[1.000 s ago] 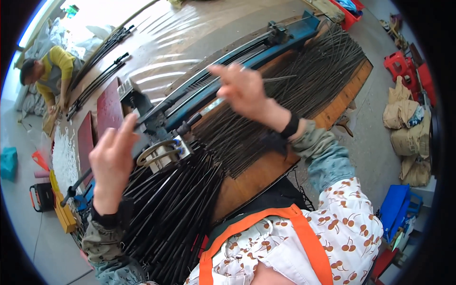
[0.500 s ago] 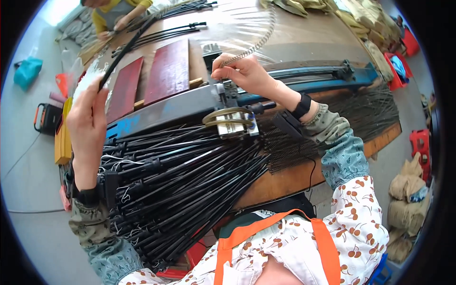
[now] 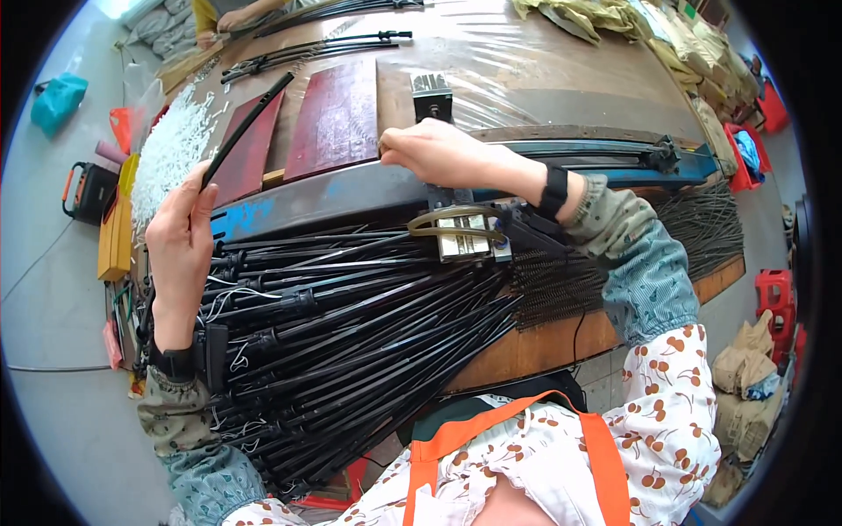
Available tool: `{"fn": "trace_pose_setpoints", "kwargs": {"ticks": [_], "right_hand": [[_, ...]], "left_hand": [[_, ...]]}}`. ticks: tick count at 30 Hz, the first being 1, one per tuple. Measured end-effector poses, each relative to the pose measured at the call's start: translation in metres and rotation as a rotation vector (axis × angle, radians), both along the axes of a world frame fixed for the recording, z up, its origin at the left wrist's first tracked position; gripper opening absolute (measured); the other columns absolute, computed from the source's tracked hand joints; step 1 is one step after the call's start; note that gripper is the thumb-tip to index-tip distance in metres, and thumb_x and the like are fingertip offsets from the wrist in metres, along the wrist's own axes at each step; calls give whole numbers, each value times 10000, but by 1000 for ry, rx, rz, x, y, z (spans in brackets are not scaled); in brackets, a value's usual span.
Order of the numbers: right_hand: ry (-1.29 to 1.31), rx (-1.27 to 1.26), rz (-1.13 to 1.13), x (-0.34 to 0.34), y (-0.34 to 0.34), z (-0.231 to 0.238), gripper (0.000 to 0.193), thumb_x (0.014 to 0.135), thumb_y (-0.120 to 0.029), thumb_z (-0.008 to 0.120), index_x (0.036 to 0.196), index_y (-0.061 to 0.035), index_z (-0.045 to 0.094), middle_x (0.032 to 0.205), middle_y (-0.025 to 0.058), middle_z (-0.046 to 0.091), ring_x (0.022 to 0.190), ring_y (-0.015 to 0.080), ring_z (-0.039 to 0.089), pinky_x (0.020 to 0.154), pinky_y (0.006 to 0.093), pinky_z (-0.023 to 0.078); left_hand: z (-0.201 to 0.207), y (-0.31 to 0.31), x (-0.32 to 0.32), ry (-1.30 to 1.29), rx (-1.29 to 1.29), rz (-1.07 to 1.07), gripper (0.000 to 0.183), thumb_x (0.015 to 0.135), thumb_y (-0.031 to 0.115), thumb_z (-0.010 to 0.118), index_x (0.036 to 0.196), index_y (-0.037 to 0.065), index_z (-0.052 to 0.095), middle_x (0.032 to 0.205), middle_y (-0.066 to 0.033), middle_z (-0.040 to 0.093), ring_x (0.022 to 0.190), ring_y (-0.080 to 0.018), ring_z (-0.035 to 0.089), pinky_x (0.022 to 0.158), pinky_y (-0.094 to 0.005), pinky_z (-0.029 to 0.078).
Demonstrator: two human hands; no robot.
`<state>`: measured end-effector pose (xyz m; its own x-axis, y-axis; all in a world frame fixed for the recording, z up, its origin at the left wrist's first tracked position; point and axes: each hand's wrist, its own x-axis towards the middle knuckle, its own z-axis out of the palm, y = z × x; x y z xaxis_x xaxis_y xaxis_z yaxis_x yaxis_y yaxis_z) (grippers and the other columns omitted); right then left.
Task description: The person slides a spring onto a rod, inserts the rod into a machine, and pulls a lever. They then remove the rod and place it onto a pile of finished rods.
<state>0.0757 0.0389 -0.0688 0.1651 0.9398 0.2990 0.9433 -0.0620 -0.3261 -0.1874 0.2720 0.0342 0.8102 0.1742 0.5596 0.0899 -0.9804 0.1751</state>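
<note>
My left hand [image 3: 182, 237] is closed round the lower end of a slim black tube [image 3: 247, 128], which slants up and to the right over a dark red board [image 3: 253, 158]. At the middle of the bench my right hand [image 3: 438, 154] is pinched shut. A small bit shows at its fingertips, but I cannot make out what it is. Just below that hand sits a metal clamp block [image 3: 465, 237] with an olive band looped on it. Many black tubes [image 3: 377, 316] with white strings lie fanned out nearest me.
White plastic pieces [image 3: 175, 127] are heaped left of the boards. A bundle of coil springs [image 3: 561, 285] lies right of the clamp. Behind it runs a blue rail [image 3: 596, 162]. A co-worker's hands [image 3: 235, 19] show at the far left, beside more black tubes [image 3: 324, 51].
The long coil spring that arced up from my right hand no longer shows there. My right hand has shifted slightly left and down; the tube's tip has dropped, and my view has shifted.
</note>
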Motion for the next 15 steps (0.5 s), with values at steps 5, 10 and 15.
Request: {"fn": "trace_pose_setpoints", "kwargs": {"ticks": [5,10,15], "right_hand": [[-312,198,-229,53,-92,-17,58,886,-103,680,918,-105,631,814,96,692,760,263,679,738,413,478],[-555,53,-590,95,-269,-21,81,888,-72,647,966,-86,665,864,83,690,946,291,648,982,444,398],[-446,63,-666,127,-328,-35,82,942,-74,606,991,-13,633,912,160,648,922,355,608,859,452,458]], "left_hand": [[-11,16,-2,87,19,22,304,975,123,643,1278,104,666,931,-186,679,771,-323,645,706,-384,510],[-54,-2,51,173,136,-119,224,957,232,652,1175,225,708,825,-66,676,745,-280,691,606,-408,551],[-103,-64,143,218,53,-327,180,974,300,609,1083,166,660,829,-106,668,758,-343,686,620,-450,544]]}}
